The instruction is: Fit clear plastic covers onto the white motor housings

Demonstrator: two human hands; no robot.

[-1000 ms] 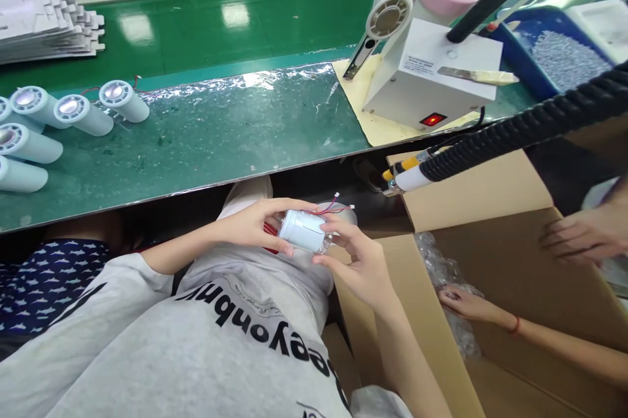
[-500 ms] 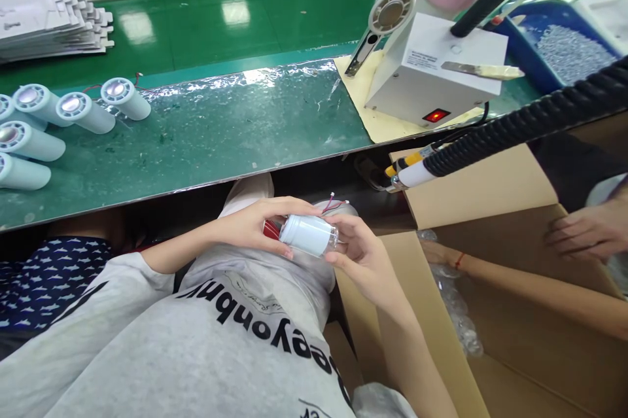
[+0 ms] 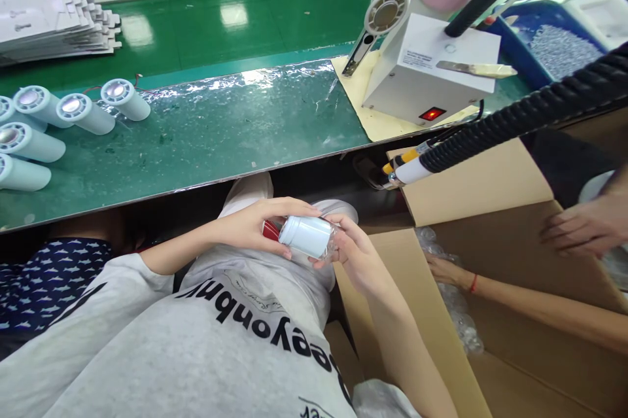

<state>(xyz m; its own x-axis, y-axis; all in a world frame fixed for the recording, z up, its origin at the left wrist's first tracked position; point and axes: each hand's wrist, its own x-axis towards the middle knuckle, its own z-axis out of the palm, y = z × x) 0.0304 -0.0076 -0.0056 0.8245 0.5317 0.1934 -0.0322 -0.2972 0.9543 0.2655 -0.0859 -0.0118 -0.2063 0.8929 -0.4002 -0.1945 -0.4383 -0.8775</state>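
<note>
1. Pale-blue cyl. (image 3: 307, 236), w/ clear wrap (image 3: 330, 243) at its right end: held above the lap, near side of the green surface (image 3: 220, 127), betw. the two hands.
2. Long axis of cyl.: approx. left to right, right end tipped slightly toward the near side. The axis thus runs from one hand to the other, not toward the surface.
3. L hand (image 3: 245, 227): clamped on the left end, thumb on near side, fingers along far side. Cyl. lies directly to its right. Red striped item (image 3: 271, 230) shows betw. palm and left end; whether attached, can't tell.
4. R hand (image 3: 362, 261): fingertips closed on the wrap at the right end; cyl. lies to its left. Exact finger contact partly hidden. Neither hand is clearly nearer, as each touches its own end.
5. Other cyls. (image 3: 40, 142), similar colour: grouped at left of surface, lying w/ vented round ends toward far left; well apart from both hands.
6. White unit (image 3: 417, 71), w/ lit red switch: right part of surface, far side of R hand. Black corrugated hose (image 3: 515, 114) crosses at right.
7. Open carton (image 3: 475, 189): right of R hand, w/ another person's hand (image 3: 444, 271) at the bubble wrap (image 3: 464, 326) inside.
</note>
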